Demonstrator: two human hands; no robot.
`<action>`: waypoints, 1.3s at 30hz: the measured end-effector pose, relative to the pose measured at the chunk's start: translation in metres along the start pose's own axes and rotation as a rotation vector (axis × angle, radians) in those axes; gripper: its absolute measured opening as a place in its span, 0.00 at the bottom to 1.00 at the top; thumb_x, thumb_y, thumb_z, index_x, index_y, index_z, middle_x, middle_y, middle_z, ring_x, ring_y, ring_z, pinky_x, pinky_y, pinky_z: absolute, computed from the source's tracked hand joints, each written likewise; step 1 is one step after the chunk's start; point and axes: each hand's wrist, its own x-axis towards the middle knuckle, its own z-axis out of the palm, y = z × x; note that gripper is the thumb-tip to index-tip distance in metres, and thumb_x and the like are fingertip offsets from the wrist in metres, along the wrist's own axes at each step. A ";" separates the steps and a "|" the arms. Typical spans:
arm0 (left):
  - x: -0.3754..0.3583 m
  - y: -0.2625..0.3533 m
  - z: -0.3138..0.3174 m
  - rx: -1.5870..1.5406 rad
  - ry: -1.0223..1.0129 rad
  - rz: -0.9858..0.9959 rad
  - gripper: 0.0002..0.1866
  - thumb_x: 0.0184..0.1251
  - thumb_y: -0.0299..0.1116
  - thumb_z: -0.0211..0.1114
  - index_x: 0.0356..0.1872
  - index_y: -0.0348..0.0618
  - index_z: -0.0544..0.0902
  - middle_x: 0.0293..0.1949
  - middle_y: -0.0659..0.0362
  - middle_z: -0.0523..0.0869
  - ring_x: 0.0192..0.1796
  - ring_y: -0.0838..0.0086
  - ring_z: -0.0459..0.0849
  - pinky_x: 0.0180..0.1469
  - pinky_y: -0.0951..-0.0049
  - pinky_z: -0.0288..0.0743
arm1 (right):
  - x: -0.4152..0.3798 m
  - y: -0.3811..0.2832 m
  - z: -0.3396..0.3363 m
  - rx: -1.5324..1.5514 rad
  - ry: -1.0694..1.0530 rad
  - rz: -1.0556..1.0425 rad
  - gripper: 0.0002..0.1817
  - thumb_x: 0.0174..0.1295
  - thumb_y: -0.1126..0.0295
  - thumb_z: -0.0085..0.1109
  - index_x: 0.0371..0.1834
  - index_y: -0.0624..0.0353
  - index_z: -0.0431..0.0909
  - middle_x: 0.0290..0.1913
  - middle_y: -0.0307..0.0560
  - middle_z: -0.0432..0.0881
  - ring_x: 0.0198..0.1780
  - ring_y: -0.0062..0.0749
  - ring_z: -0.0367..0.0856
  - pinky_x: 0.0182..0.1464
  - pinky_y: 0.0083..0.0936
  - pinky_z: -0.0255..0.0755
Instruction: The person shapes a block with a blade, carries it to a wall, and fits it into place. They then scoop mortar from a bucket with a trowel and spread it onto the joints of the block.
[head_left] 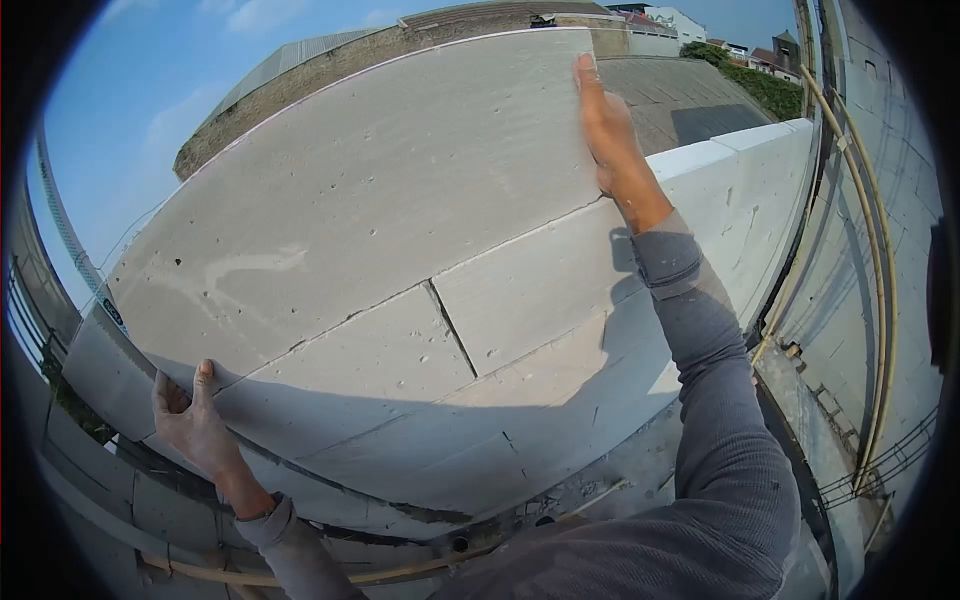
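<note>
A large light-grey aerated concrete block lies on top of a wall course of similar blocks. My right hand holds the block's right end, thumb pointing up along the edge; some of its fingers are hidden behind. At the lower left corner, my left hand grips the block with the thumb on the face and the other fingers bent at the end. A narrow joint line runs below the block, and a dark upright gap separates two blocks in the course underneath.
To the right the lower course's white top continues toward bamboo poles and a grey wall. A patterned strip slants down at the left. Rubble lies at the wall's foot. Behind stand a brick wall and roofs.
</note>
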 end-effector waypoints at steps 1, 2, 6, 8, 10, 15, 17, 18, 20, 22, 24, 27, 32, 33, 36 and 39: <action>-0.003 0.004 0.002 0.043 0.025 0.019 0.35 0.60 0.35 0.84 0.61 0.19 0.79 0.47 0.44 0.88 0.50 0.65 0.88 0.55 0.70 0.82 | 0.004 0.002 -0.004 -0.009 0.030 -0.004 0.39 0.68 0.22 0.50 0.22 0.49 0.69 0.25 0.33 0.63 0.31 0.19 0.61 0.32 0.26 0.60; -0.005 0.006 0.003 0.090 0.058 0.035 0.35 0.61 0.36 0.83 0.61 0.20 0.80 0.47 0.45 0.88 0.50 0.65 0.88 0.54 0.70 0.82 | 0.011 0.008 -0.009 -0.045 -0.009 0.014 0.40 0.68 0.22 0.49 0.25 0.53 0.72 0.27 0.36 0.65 0.32 0.22 0.63 0.35 0.25 0.64; -0.017 0.011 0.004 0.101 0.067 0.052 0.33 0.65 0.37 0.81 0.62 0.21 0.79 0.49 0.46 0.89 0.52 0.66 0.87 0.58 0.70 0.80 | 0.033 0.015 -0.029 -0.007 -0.078 -0.024 0.48 0.70 0.25 0.48 0.45 0.72 0.80 0.36 0.50 0.77 0.37 0.31 0.78 0.44 0.29 0.79; -0.032 0.034 0.020 0.145 0.063 0.070 0.29 0.67 0.36 0.80 0.59 0.23 0.82 0.46 0.47 0.89 0.49 0.69 0.88 0.56 0.70 0.80 | 0.035 0.007 -0.051 0.057 -0.087 -0.021 0.49 0.70 0.27 0.49 0.53 0.75 0.77 0.42 0.55 0.80 0.44 0.35 0.82 0.47 0.33 0.81; -0.040 0.050 0.035 0.096 -0.020 0.086 0.26 0.67 0.35 0.80 0.57 0.25 0.83 0.44 0.49 0.90 0.47 0.71 0.88 0.56 0.71 0.81 | 0.040 0.001 -0.074 0.116 -0.094 -0.018 0.51 0.71 0.29 0.49 0.62 0.79 0.75 0.49 0.60 0.83 0.52 0.39 0.86 0.51 0.37 0.84; -0.061 0.084 0.087 -0.051 -0.155 0.169 0.20 0.63 0.34 0.81 0.51 0.34 0.86 0.37 0.55 0.89 0.42 0.75 0.88 0.49 0.73 0.83 | 0.092 0.020 -0.145 0.137 -0.033 -0.042 0.48 0.71 0.31 0.52 0.74 0.67 0.69 0.61 0.60 0.82 0.61 0.43 0.85 0.60 0.40 0.83; -0.072 0.105 0.109 -0.129 -0.225 0.269 0.18 0.64 0.31 0.80 0.51 0.34 0.86 0.37 0.54 0.90 0.42 0.75 0.88 0.48 0.73 0.83 | 0.114 0.033 -0.176 0.139 -0.021 -0.010 0.46 0.71 0.32 0.52 0.76 0.63 0.69 0.64 0.59 0.81 0.61 0.42 0.85 0.60 0.39 0.83; -0.076 0.113 0.119 -0.147 -0.259 0.278 0.18 0.64 0.31 0.80 0.51 0.35 0.86 0.38 0.53 0.90 0.41 0.75 0.88 0.49 0.72 0.83 | 0.125 0.039 -0.190 0.147 -0.018 0.023 0.45 0.72 0.32 0.52 0.77 0.59 0.69 0.67 0.59 0.79 0.61 0.41 0.85 0.60 0.38 0.83; -0.085 0.118 0.140 -0.167 -0.296 0.315 0.19 0.64 0.30 0.80 0.52 0.35 0.86 0.39 0.53 0.90 0.42 0.74 0.88 0.49 0.72 0.82 | 0.147 0.048 -0.217 0.132 -0.007 0.045 0.45 0.71 0.32 0.52 0.76 0.60 0.70 0.66 0.58 0.80 0.62 0.41 0.85 0.60 0.38 0.82; -0.095 0.130 0.161 -0.172 -0.332 0.404 0.20 0.62 0.28 0.79 0.54 0.33 0.85 0.41 0.53 0.88 0.44 0.73 0.86 0.49 0.70 0.82 | 0.169 0.053 -0.241 0.106 0.018 0.077 0.45 0.71 0.30 0.51 0.74 0.61 0.72 0.66 0.55 0.81 0.62 0.39 0.85 0.61 0.37 0.81; -0.105 0.144 0.178 -0.210 -0.343 0.442 0.21 0.62 0.26 0.79 0.55 0.32 0.85 0.40 0.53 0.87 0.43 0.72 0.86 0.49 0.70 0.82 | 0.188 0.060 -0.262 0.061 0.056 0.073 0.46 0.71 0.30 0.50 0.74 0.61 0.73 0.65 0.55 0.81 0.61 0.39 0.85 0.61 0.37 0.82; -0.116 0.159 0.199 -0.243 -0.357 0.496 0.23 0.61 0.24 0.77 0.57 0.30 0.84 0.39 0.52 0.84 0.42 0.70 0.84 0.48 0.68 0.81 | 0.207 0.058 -0.277 0.033 0.058 0.117 0.46 0.71 0.29 0.49 0.74 0.61 0.72 0.65 0.56 0.81 0.62 0.40 0.85 0.62 0.36 0.80; -0.132 0.186 0.222 -0.281 -0.447 0.493 0.27 0.59 0.22 0.77 0.61 0.30 0.82 0.39 0.49 0.83 0.42 0.67 0.84 0.46 0.66 0.81 | 0.246 0.082 -0.312 -0.088 0.242 -0.018 0.48 0.72 0.28 0.47 0.74 0.63 0.71 0.65 0.54 0.81 0.58 0.40 0.86 0.60 0.34 0.81; -0.137 0.191 0.222 -0.255 -0.501 0.456 0.27 0.60 0.22 0.77 0.62 0.31 0.82 0.41 0.49 0.84 0.43 0.66 0.85 0.50 0.64 0.81 | 0.252 0.085 -0.321 -0.051 0.195 0.026 0.47 0.73 0.28 0.46 0.75 0.62 0.71 0.65 0.54 0.81 0.60 0.40 0.86 0.60 0.34 0.81; -0.152 0.203 0.235 -0.279 -0.473 0.355 0.32 0.57 0.21 0.77 0.66 0.31 0.79 0.43 0.46 0.82 0.42 0.62 0.85 0.46 0.64 0.80 | 0.276 0.104 -0.352 0.022 0.071 0.001 0.41 0.78 0.33 0.38 0.78 0.56 0.68 0.71 0.49 0.78 0.66 0.39 0.83 0.66 0.35 0.79; -0.160 0.201 0.249 -0.376 -0.440 0.386 0.37 0.55 0.22 0.78 0.69 0.31 0.76 0.45 0.45 0.80 0.42 0.60 0.84 0.42 0.64 0.79 | 0.280 0.109 -0.360 -0.054 0.181 -0.069 0.43 0.79 0.34 0.40 0.82 0.58 0.63 0.75 0.51 0.74 0.70 0.41 0.79 0.69 0.34 0.75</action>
